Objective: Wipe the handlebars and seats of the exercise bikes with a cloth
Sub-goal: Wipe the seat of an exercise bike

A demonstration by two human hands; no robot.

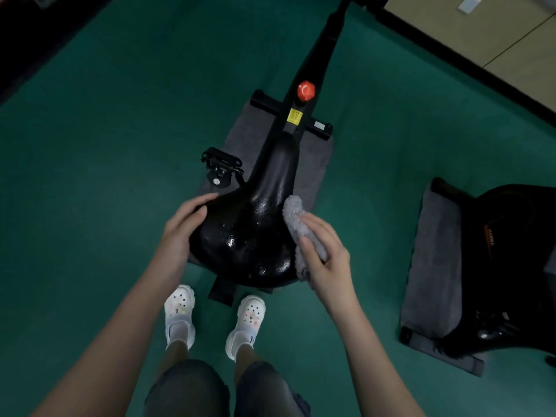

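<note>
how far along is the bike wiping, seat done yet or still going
Done: nothing can be confirmed as finished; the handlebars are out of view. In hand: the right hand grips the grey cloth against the right edge of the black seat, while the left hand rests on its left side. Droplets glisten on the seat top, so it looks mid-wipe. Left: the rest of this seat, and probably the second bike on the right.
</note>
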